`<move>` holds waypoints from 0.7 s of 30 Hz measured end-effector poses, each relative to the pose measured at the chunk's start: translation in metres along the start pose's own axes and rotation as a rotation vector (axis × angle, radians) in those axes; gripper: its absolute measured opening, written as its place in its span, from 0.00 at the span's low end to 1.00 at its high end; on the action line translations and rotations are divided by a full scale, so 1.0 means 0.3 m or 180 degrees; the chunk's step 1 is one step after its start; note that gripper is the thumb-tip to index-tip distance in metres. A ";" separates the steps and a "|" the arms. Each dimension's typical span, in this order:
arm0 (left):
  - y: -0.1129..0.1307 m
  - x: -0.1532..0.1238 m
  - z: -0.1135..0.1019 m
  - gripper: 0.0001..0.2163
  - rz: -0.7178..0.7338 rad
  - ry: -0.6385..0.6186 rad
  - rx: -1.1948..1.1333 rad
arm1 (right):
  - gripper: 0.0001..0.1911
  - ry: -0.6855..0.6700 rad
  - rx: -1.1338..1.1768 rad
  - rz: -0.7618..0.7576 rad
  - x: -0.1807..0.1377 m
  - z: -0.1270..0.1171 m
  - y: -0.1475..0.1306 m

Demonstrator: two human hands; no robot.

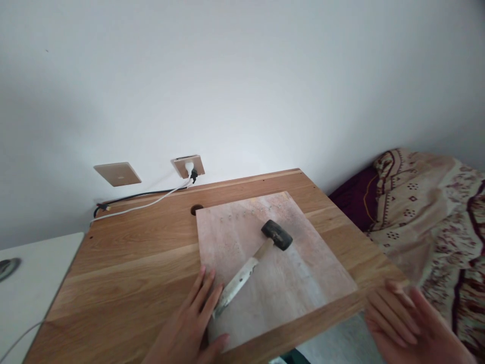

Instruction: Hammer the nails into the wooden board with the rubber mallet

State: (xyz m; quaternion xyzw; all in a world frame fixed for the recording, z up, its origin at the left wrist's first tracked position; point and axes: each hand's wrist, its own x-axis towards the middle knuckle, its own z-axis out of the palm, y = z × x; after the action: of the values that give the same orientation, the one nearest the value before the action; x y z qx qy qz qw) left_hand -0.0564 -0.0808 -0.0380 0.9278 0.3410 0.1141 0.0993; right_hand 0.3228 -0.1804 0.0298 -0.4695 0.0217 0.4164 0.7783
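One rubber mallet (pixel 261 253) lies on one pale square board (pixel 303 263) on my wooden desk (pixel 132 263), its black head toward the wall and its worn handle pointing at my left hand (pixel 189 323). That hand rests flat, fingers loosely spread, across the board's near-left edge, just beside the handle's end. My right hand (pixel 409 323) hovers open off the desk's right corner, fingers together, holding nothing. Two wall plates; one (pixel 188 166) carries a white plug.
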 end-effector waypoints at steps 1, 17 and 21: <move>0.018 0.043 0.009 0.40 0.0060 -0.0057 -0.0061 | 0.13 -0.0197 0.0187 0.0312 -0.030 0.080 0.028; 0.119 0.306 0.086 0.36 0.0536 -0.0476 -0.0604 | 0.10 -0.1846 0.0572 0.1654 -0.150 0.346 0.288; 0.115 0.304 0.083 0.35 0.0587 -0.0345 -0.0528 | 0.11 -0.1656 0.0241 0.1418 -0.156 0.336 0.306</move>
State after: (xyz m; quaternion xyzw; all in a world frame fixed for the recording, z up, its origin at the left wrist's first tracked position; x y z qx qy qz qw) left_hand 0.0394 -0.0495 -0.0396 0.9486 0.2378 0.1002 0.1830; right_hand 0.1951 -0.1149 0.0405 -0.3021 -0.0601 0.6808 0.6646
